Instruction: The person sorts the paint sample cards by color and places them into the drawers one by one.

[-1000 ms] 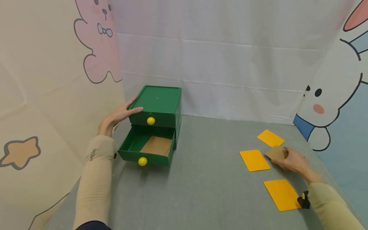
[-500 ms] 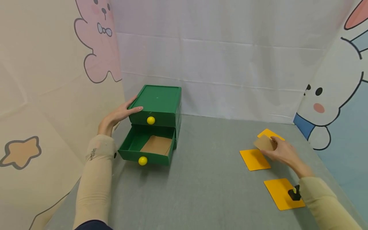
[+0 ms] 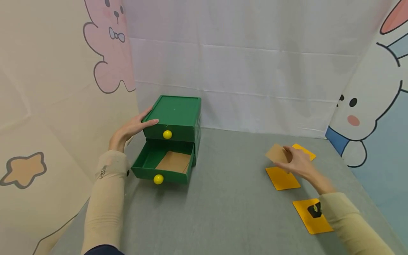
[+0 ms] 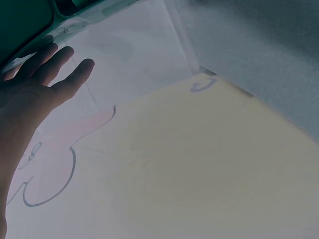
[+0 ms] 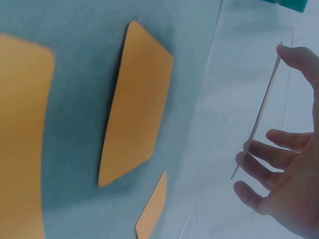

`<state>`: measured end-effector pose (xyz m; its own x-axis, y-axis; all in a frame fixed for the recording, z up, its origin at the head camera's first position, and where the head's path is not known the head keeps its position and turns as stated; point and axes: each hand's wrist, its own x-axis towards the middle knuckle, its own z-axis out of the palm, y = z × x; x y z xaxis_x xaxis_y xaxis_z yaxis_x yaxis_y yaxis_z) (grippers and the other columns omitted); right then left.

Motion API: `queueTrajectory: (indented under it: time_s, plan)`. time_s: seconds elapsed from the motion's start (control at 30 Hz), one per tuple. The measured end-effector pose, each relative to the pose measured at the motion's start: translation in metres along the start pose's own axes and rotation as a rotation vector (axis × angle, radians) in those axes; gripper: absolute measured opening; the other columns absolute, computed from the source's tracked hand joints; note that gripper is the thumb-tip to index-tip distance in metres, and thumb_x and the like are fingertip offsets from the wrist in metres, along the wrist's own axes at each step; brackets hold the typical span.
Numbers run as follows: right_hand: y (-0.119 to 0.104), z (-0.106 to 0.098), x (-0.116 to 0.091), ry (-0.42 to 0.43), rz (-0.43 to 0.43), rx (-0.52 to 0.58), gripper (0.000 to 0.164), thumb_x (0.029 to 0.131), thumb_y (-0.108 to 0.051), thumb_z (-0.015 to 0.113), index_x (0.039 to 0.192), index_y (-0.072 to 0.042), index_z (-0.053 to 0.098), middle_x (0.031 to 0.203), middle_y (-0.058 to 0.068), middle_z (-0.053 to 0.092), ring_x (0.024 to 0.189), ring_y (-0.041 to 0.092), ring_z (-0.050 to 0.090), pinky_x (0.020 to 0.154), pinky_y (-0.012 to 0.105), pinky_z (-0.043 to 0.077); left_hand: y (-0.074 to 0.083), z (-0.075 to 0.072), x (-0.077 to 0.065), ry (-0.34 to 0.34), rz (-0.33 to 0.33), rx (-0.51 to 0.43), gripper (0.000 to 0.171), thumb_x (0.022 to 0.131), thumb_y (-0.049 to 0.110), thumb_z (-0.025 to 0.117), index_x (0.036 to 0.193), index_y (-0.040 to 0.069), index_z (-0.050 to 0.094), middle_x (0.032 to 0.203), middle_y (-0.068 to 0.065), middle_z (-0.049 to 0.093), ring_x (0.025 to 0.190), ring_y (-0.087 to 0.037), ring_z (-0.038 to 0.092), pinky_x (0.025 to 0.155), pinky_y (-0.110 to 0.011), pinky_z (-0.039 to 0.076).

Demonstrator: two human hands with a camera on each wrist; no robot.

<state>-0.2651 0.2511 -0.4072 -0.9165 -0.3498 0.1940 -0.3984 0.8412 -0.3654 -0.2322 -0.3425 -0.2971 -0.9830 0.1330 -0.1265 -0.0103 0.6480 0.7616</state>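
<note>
In the head view my left hand [image 3: 132, 127] rests against the upper left edge of a small green drawer cabinet [image 3: 176, 109], its thumb over the top front. Its fingers look nearly straight in the left wrist view. The lower drawer [image 3: 145, 173] is pulled out, and brown card [image 3: 173, 161] lies flat in it. My right hand [image 3: 299, 163] pinches a brown card [image 3: 276, 153] between thumb and fingers, raised above the table. In the right wrist view the held card [image 5: 261, 102] is seen edge-on.
Three orange-yellow cards lie on the grey table [image 3: 229, 198] at the right: a near card [image 3: 307, 216], a middle card [image 3: 282, 180] below the held card, and a far card [image 3: 307, 151] partly behind my right hand. A yellow knob [image 3: 158, 179] marks the drawer front. Printed cloth walls surround the table.
My right hand has lifted the brown card off the table beside the yellow cards and carried it leftward. The left hand and the drawer cabinet stay as they were.
</note>
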Motion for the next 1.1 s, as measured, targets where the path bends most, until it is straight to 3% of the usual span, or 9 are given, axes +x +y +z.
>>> queueTrajectory:
  time_s: [0.23, 0.67, 1.1]
  plan:
    - [-0.028, 0.009, 0.008, 0.061, -0.075, 0.047, 0.079, 0.079, -0.045, 0.074, 0.132, 0.007, 0.050, 0.122, 0.029, 0.059, 0.097, 0.039, 0.055, 0.079, 0.050, 0.045, -0.031, -0.002, 0.023, 0.032, 0.007, 0.007, 0.085, 0.094, 0.053, 0.051, 0.155, 0.034, -0.005, 0.164, -0.001, -0.008, 0.151, -0.036, -0.006, 0.113, -0.072, 0.004]
    - [-0.073, 0.022, 0.027, -0.008, -0.137, 0.042, 0.076, 0.078, -0.044, 0.075, 0.136, -0.002, 0.051, 0.124, 0.019, 0.060, 0.102, 0.034, 0.053, 0.083, 0.046, 0.043, -0.032, 0.000, 0.023, 0.036, 0.021, 0.005, 0.085, 0.094, 0.055, 0.051, 0.155, 0.036, -0.005, 0.164, -0.004, -0.007, 0.151, -0.037, -0.004, 0.113, -0.072, 0.006]
    - [-0.124, 0.035, 0.045, -0.022, -0.280, 0.037, 0.080, 0.074, -0.049, 0.077, 0.137, -0.006, 0.052, 0.126, 0.014, 0.062, 0.104, 0.031, 0.056, 0.087, 0.049, 0.044, -0.032, -0.001, 0.021, 0.026, 0.030, 0.011, 0.084, 0.094, 0.054, 0.050, 0.155, 0.035, -0.004, 0.164, -0.002, -0.009, 0.151, -0.038, -0.006, 0.112, -0.073, 0.006]
